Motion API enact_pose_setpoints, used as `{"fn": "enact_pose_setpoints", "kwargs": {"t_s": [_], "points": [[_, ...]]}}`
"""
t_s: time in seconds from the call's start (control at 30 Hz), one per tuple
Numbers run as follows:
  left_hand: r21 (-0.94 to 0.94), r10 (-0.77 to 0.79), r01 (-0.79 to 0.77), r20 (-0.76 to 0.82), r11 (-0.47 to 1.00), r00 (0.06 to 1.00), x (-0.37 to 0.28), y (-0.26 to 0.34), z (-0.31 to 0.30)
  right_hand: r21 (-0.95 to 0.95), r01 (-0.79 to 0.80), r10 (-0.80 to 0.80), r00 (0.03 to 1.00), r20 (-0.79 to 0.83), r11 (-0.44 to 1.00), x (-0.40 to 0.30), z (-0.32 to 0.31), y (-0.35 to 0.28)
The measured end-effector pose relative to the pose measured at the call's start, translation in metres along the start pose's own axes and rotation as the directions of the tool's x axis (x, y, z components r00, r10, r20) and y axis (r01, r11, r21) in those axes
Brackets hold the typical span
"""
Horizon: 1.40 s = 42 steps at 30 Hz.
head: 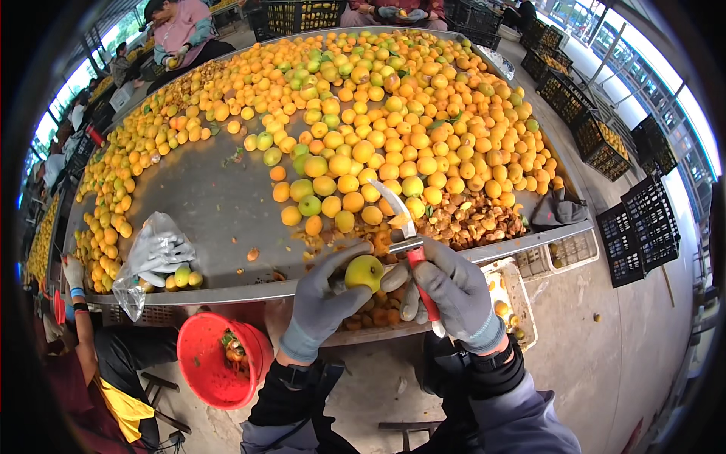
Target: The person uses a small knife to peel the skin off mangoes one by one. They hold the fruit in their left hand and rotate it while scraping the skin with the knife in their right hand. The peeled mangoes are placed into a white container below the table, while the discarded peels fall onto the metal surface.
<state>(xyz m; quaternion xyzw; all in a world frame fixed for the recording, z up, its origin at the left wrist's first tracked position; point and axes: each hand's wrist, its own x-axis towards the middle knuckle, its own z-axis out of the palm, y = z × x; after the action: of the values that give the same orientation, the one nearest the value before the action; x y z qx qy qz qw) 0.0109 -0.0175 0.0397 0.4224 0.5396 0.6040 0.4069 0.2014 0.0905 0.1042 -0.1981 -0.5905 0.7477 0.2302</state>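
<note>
My left hand [332, 295], in a grey work glove, holds a yellow-green apricot [364, 273] between thumb and fingers. In my right hand [454, 289], gloved alike, is a curved-blade knife [416, 258] with a red handle. Its blade points up and away from me, and a scrap of orange flesh [400, 220] clings to it. The knife is just right of the apricot, and my right thumb comes close to the fruit. Beyond both hands, loose apricots [363, 152] cover much of a metal table [215, 187]. A heap of brown-orange pits or scraps [471, 221] lies near the front edge.
Below the table edge, a crate [371, 320] holds apricot pieces, with a pale crate [527, 318] to its right. A red bucket [221, 363] with scraps stands left. A plastic bag of gloves [161, 249] lies on the table. Co-workers sit left and opposite; black crates [638, 227] stand right.
</note>
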Motion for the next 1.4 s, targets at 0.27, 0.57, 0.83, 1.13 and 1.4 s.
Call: {"fn": "enact_pose_setpoints", "kwargs": {"t_s": [0.27, 0.57, 0.83, 1.13, 1.4], "points": [[-0.167, 0.021, -0.028, -0.046, 0.986, 0.999, -0.001, 0.0, -0.001, -0.097, -0.117, 0.116, 0.993, -0.018, 0.988, 0.002, 0.006, 0.007], [-0.206, -0.006, -0.003, -0.04, 0.979, 0.999, -0.005, 0.003, -0.001, -0.485, 0.07, -0.103, 0.994, -0.042, 0.872, 0.005, 0.016, 0.011], [-0.233, -0.021, 0.011, -0.041, 0.972, 0.999, -0.007, 0.0, 0.0, -0.703, 0.204, -0.273, 0.962, 0.015, 0.682, 0.007, 0.016, 0.015], [-0.222, -0.076, 0.063, -0.049, 0.973, 0.996, -0.007, 0.005, 0.003, -0.321, -0.019, -0.016, 0.994, -0.107, 0.947, 0.006, 0.015, 0.011], [-0.307, -0.105, 0.073, -0.091, 0.949, 0.99, -0.001, -0.009, 0.014, -0.181, -0.086, 0.06, 0.987, -0.148, 0.98, 0.01, 0.015, 0.017]]}}
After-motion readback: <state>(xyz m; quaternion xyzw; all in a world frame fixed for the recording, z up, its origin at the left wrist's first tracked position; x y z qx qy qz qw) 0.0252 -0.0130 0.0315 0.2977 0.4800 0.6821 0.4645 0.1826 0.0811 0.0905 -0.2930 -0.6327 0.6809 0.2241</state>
